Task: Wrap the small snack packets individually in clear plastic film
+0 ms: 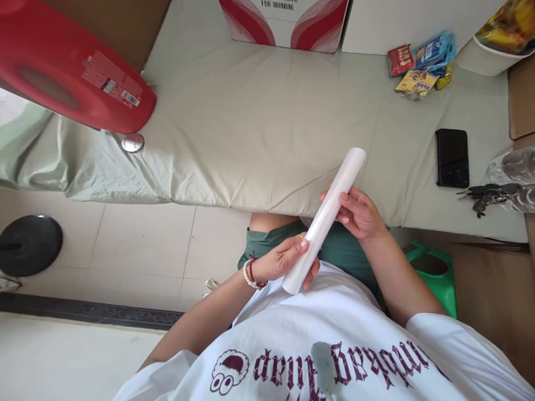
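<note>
Over my lap, just in front of the edge of the sheet-covered surface (259, 122), I hold a white roll (324, 220) in both hands. It lies slanted, its far end up over the sheet's edge and its near end down by my white shirt (334, 334). My left hand (284, 259), with a bead bracelet (249, 274) at the wrist and a ring on one finger, is wrapped around the near end, fingers curled over the top and the thumb below. My right hand (359, 214) grips the roll about midway, fingertips pressed on its side and thumb resting along the top; neither hand is spread wide. On the sheet to my right lies a black phone (452, 157), flat and face down or dark, with a bunch of keys (487, 195) just beside it and clear plastic bottles (512, 167) at the picture's edge. Farther off, near a white tub (485, 58), sits a small heap of snack packets (420, 64). A red-and-white printed box (288, 22) stands at the far side. To my left a big red container (71, 78) hangs over the sheet's corner, a shiny round cap (132, 142) just below it. On the tiled floor there is a black round base (29, 245) to the left, and a green plastic stool (434, 273) shows beside my right arm.
</note>
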Action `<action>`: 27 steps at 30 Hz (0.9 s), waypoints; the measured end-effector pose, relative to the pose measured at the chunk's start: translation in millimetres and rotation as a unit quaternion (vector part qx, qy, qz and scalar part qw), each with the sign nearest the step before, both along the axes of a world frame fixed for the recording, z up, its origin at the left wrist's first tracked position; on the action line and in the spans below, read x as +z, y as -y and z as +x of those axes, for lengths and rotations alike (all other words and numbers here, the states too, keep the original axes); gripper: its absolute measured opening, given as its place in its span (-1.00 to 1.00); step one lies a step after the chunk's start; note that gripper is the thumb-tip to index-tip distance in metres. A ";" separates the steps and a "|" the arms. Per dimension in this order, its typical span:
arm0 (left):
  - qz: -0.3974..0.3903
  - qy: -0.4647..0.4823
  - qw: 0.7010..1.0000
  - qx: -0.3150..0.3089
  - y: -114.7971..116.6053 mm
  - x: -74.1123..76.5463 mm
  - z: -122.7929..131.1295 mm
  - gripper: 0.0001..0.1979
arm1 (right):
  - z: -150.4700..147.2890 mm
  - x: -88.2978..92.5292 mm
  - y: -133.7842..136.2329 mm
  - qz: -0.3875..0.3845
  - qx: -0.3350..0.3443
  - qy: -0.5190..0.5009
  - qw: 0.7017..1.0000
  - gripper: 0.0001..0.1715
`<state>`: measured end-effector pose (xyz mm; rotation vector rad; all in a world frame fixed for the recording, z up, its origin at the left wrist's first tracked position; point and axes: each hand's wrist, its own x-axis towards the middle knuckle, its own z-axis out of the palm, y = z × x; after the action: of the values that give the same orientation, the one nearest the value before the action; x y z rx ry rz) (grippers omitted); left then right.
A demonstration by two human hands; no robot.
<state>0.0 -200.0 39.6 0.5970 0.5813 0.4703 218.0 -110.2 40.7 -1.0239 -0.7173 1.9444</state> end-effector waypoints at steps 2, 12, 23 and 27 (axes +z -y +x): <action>-0.027 0.044 0.999 -0.003 -1.3 0.9 0.0 -0.45 | 0.9 0.4 -1.0 -0.008 -0.003 -0.003 1.000 -0.46; -0.059 0.003 0.996 0.060 -4.8 -0.3 1.7 -0.30 | 2.0 -0.5 -3.7 -0.017 -0.007 -0.013 1.000 -0.46; -0.064 0.034 0.997 -0.012 -5.8 -5.6 -1.4 -0.45 | 9.9 -8.1 -0.9 0.021 0.046 -0.040 0.998 -0.46; -0.074 0.065 0.995 -0.006 -7.6 -6.5 0.4 -0.53 | 10.9 -9.7 -4.6 0.018 0.031 -0.049 0.998 -0.44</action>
<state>0.4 -192.4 33.2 0.4250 0.4836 0.4464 228.9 -105.6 31.1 -0.8885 -0.7335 2.0132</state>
